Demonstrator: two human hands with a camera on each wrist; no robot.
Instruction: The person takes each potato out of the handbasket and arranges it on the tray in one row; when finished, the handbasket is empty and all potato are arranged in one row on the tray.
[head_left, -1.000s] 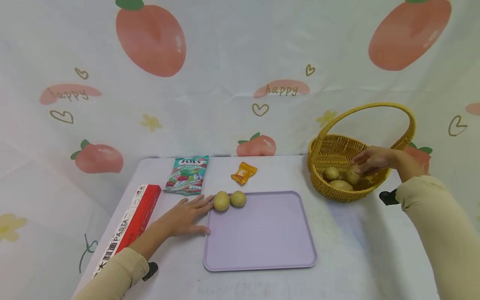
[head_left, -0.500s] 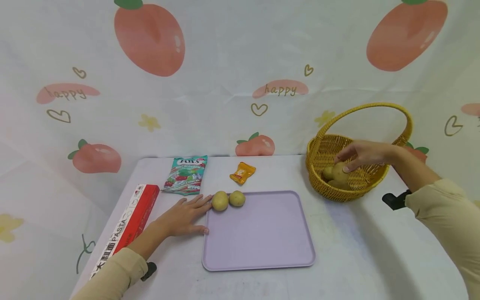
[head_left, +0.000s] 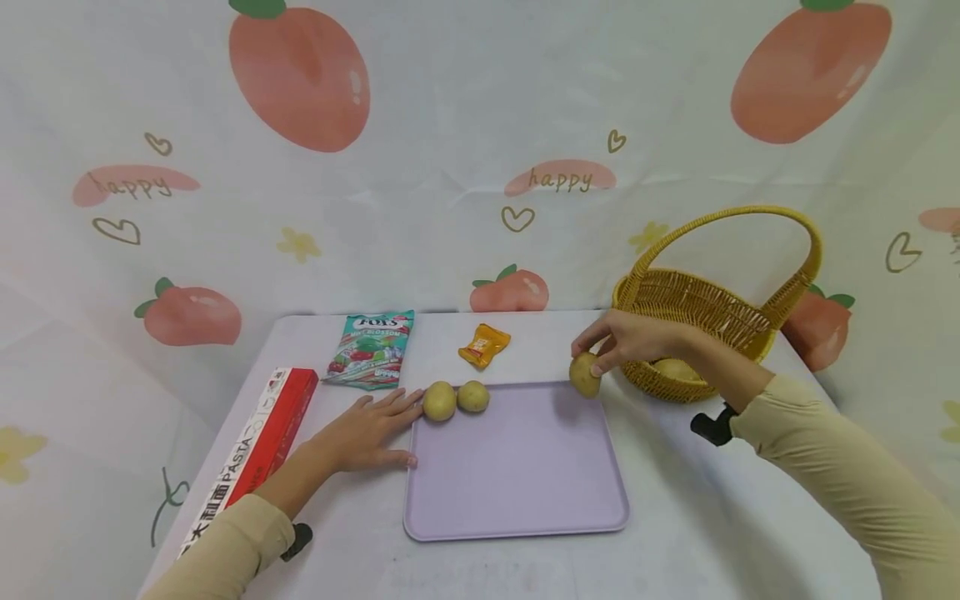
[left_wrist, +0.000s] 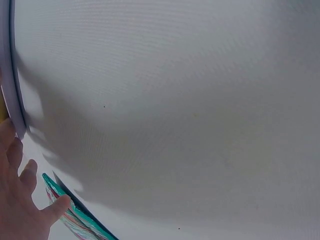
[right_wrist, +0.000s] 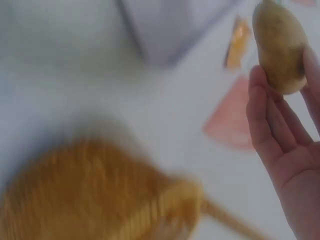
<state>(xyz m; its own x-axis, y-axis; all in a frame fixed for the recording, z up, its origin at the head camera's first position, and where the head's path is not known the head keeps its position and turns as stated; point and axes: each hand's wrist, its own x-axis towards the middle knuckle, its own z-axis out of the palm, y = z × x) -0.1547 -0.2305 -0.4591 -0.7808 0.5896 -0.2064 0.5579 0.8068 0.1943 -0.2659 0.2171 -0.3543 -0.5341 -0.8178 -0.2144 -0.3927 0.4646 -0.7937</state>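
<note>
My right hand (head_left: 637, 337) pinches a potato (head_left: 583, 375) between thumb and fingers, over the far right corner of the lilac tray (head_left: 517, 467). The right wrist view shows this potato (right_wrist: 280, 47) held at the fingertips. Two more potatoes, a larger one (head_left: 439, 402) and a smaller one (head_left: 473, 397), lie side by side in the tray's far left corner. With fingers spread, my left hand (head_left: 371, 435) rests at the tray's left edge, fingertips right at the larger potato. Behind the right forearm, a yellow wicker basket (head_left: 682, 292) with a tall handle holds a partly hidden potato (head_left: 677, 369).
A teal candy bag (head_left: 372, 350) lies at the back left, and a small orange packet (head_left: 484, 345) lies behind the tray. Along the left side runs a red and white pasta box (head_left: 258, 450). A printed cloth (head_left: 420, 100) hangs behind the table.
My right hand has lifted a potato out of the basket and carried it left to above the tray's far right corner. The left hand has stayed in place.
</note>
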